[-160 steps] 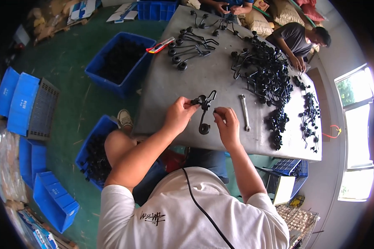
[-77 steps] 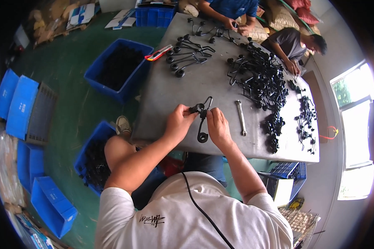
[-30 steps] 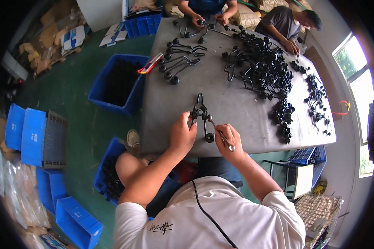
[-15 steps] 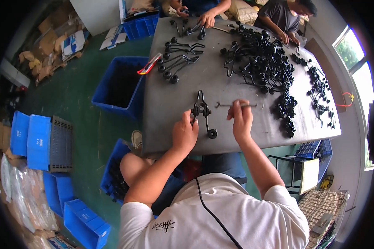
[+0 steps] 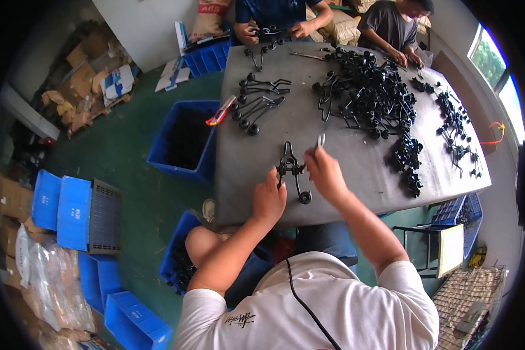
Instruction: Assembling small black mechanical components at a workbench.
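Near the front edge of the grey table (image 5: 248, 204), my left hand (image 5: 269, 195) grips a black bent-wire bracket (image 5: 288, 150). Its narrow loop points away from me, and a small round roller ends the leg toward me. My right hand (image 5: 326, 174) is closed around a metal wrench (image 5: 321, 140) whose bright end sticks up past the fingers. Those fingertips are at the right side of the bracket's crosspiece; whether they touch it I cannot tell.
Several similar brackets (image 5: 262, 105) lie at the left, beside a red utility knife (image 5: 220, 111). A big heap of black wire parts (image 5: 373, 96) covers the right side. Blue bins (image 5: 181, 170) stand left of the table. Two co-workers (image 5: 391, 26) handle parts across it.
My right hand has moved left to the bracket, and the wrench has swung from lying sideways to pointing up. The whole view has shifted slightly. A co-worker has lifted a part.
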The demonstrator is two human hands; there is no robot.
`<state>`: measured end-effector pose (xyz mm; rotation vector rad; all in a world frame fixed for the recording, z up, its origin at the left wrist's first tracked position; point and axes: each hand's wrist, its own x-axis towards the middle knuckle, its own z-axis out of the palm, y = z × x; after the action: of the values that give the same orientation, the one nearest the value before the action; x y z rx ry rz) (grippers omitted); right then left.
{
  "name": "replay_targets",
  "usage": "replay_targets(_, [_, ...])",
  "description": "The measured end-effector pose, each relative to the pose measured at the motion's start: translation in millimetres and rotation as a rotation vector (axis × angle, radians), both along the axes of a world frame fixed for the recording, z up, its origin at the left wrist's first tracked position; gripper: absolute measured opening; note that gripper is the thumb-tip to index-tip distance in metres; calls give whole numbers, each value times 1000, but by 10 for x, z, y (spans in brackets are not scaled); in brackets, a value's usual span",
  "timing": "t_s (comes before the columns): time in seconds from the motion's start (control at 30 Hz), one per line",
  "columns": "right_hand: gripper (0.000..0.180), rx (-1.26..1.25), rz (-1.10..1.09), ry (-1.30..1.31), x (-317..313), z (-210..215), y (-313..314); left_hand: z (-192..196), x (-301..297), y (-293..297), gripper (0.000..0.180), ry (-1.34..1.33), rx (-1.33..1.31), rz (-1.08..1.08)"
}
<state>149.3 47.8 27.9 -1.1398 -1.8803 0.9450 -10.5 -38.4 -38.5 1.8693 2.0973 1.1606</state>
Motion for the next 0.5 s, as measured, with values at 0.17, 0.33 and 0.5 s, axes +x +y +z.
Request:
replay_targets(0.17, [31,-327,-27,171,69,11,628,-14,-32,16,47,-177,-30,-45])
replay_targets(0.33, [29,230,-157,-428,715,61,436,305,-491,-300,44,-372,-12,198])
replay_targets(0.5, [33,321,-81,-699,1229,-27,465,427,-1444,-955,42,-415,256,541])
